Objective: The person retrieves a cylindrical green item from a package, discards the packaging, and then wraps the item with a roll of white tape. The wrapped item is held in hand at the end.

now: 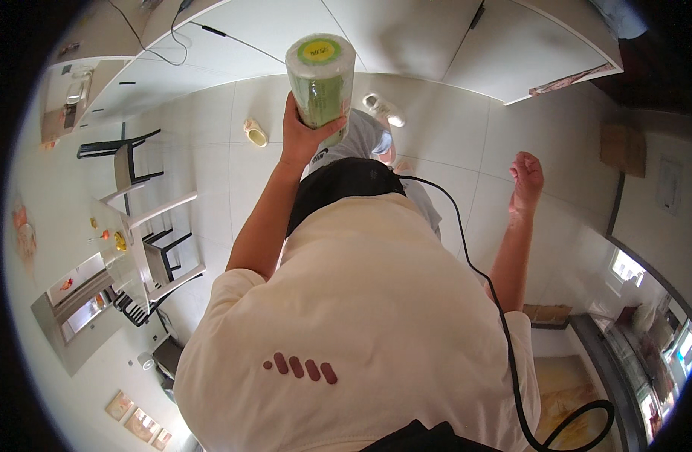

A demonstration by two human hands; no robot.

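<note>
My left hand (pixel 306 135) grips a plastic-wrapped cylindrical roll (pixel 322 85), likely paper towel, with a green wrapper. The roll stands roughly upright in front of my waist, and a round yellow-and-green sticker (pixel 318 51) bearing writing is on its white top end. My thumb lies across the near side, while the far fingers are hidden behind the roll. Out to the right, my right hand (pixel 526 175) hangs over the floor with its fingers curled in and nothing visible in it. No object touches that hand.
White cabinets (pixel 402 39) with dark handles run across the front. A beige shoe (pixel 256 133) lies on the tiled floor (pixel 453 133); chairs (pixel 128 161) and a table stand to the left. A black cable (pixel 464 231) runs down my right side. A cardboard box (pixel 622 148) is at the right.
</note>
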